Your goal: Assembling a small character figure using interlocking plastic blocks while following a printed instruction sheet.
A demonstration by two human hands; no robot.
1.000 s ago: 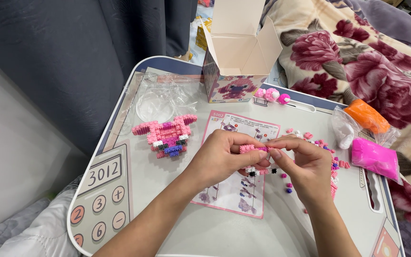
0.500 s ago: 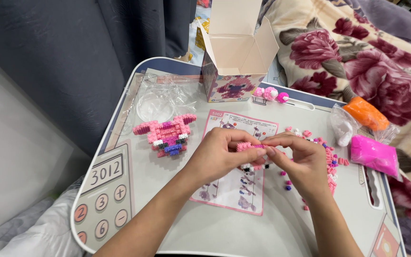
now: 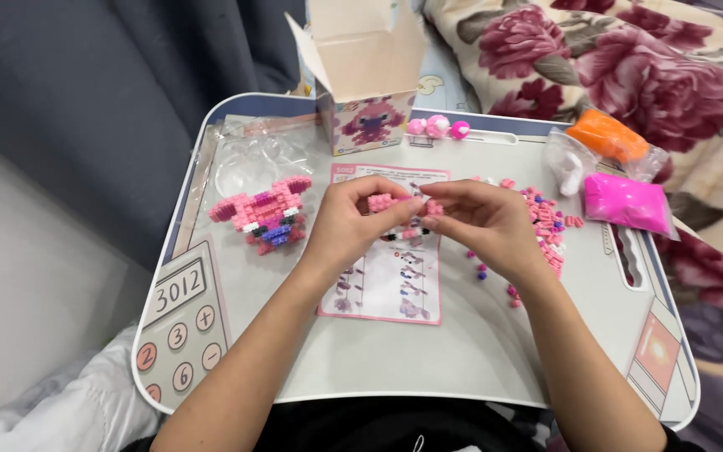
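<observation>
Over the middle of the table, just above the pink instruction sheet, both hands meet on a small pink brick assembly. The left hand has its grip closed around the piece from the left, thumb and fingers wrapped on it, while the right hand pinches at its right end with closed fingertips, seemingly pressing a small brick on. Compared with a second ago the hands have barely shifted: they stay joined at the same spot over the sheet, and the assembly remains between them, so the fitting seems to be ongoing rather than finished.

Left of the hands, a finished pink animal figure made of bricks stands on the table, with a clear plastic bag behind it. Right of the hands lies a scatter of loose pink bricks, and a few darker ones nearer the sheet. Further right sit a bright pink bag and an orange bag. An open cardboard box stands at the far edge, with three small round pieces beside it.
</observation>
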